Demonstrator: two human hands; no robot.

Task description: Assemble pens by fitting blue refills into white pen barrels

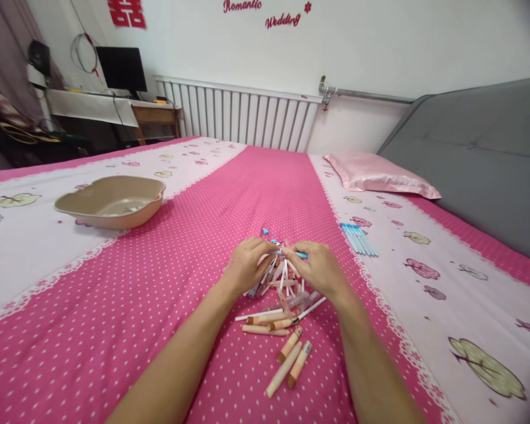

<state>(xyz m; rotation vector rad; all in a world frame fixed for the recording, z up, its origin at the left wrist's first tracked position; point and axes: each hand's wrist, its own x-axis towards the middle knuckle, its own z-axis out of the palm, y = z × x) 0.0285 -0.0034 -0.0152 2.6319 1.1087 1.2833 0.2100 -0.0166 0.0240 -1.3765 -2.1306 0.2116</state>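
A heap of pens and loose pen parts (279,294) lies on the pink dotted bedspread (168,294) in front of me. Several have orange or beige barrels and caps, others are thin white refills. My left hand (246,266) and my right hand (318,268) are both over the heap, fingers pinched together. Between them they hold one pen (291,254) with a blue end, level above the pile. Some orange barrels (291,359) lie nearer to me, apart from the heap.
A beige heart-shaped bowl (112,201) sits on the bed at the left. A neat row of blue pens (358,238) lies to the right of the heap. A pink pillow (377,175) and a grey headboard (486,159) are at the right; a radiator stands behind.
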